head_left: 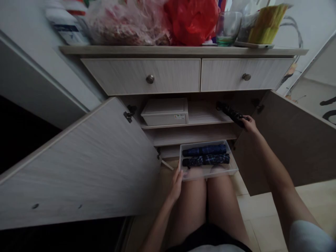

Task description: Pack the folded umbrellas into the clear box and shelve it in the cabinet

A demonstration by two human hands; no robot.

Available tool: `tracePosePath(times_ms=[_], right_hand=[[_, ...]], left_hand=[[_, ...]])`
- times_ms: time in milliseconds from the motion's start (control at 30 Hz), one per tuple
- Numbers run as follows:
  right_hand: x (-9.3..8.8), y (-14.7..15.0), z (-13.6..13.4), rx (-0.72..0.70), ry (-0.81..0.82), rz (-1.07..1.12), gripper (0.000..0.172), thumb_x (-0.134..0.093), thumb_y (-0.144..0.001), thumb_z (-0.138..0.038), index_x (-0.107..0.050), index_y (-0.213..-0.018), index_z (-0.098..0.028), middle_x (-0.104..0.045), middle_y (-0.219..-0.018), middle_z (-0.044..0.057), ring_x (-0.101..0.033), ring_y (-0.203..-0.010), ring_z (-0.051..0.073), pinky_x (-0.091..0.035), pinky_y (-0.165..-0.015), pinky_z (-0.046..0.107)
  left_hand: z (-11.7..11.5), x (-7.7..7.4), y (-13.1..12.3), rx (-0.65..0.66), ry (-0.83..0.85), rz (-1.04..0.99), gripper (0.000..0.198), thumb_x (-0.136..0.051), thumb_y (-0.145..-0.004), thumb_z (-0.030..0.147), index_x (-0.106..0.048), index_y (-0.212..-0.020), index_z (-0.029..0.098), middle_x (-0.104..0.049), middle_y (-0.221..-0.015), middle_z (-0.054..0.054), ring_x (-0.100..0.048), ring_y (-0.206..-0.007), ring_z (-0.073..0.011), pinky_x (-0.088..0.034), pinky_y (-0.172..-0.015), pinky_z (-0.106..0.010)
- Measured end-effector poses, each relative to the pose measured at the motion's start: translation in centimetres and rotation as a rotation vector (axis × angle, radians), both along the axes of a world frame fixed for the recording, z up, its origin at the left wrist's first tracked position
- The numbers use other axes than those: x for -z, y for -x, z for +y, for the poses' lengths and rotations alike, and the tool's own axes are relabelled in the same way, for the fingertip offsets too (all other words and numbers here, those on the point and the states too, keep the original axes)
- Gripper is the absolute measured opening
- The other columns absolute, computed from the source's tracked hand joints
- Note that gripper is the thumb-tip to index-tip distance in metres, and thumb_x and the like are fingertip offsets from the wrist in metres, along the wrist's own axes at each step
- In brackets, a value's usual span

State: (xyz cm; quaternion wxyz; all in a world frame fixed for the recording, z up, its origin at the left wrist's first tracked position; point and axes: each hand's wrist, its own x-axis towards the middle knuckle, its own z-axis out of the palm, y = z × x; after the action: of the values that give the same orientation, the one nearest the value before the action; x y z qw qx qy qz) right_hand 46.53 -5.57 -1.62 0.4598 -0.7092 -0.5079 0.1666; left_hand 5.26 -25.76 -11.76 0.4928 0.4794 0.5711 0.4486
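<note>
A translucent plastic tray (210, 174) rests on my knees. My left hand (177, 183) grips its left side near the front corner. Two folded umbrellas lie side by side in it: a dark blue umbrella (204, 150) at the back and a plaid umbrella (207, 160) in front. Up and to the right, my right hand (249, 124) is closed around one end of a black folded umbrella (230, 113). That umbrella points into the right part of the upper shelf (202, 113). Whether it touches the shelf, I cannot tell.
Both doors stand wide: the left door (86, 168) and the right door (291, 143). A white lidded box (166, 112) occupies the upper shelf's left side. Above are two drawers (173, 75). Plastic bags (194, 21), a glass (228, 28) and bottles (69, 29) stand on top.
</note>
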Motion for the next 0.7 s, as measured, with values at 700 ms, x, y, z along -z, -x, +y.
tracePosePath(times_ms=[700], right_hand=[[1.5,7.4,-16.2,-1.033,0.239,-0.22,0.03,-0.054,-0.078,-0.021,-0.059,-0.108,-0.023,-0.062,-0.081,-0.001,-0.056,-0.069,0.016,-0.046,-0.069,0.029]], left_hand=[[-0.6,-0.8,-0.7,0.042,-0.057,0.018,0.087,-0.046,-0.084,0.072,-0.044,-0.151,0.017,-0.029,-0.164,-0.009,-0.018,-0.155,-0.0237,-0.014,-0.128,-0.037]])
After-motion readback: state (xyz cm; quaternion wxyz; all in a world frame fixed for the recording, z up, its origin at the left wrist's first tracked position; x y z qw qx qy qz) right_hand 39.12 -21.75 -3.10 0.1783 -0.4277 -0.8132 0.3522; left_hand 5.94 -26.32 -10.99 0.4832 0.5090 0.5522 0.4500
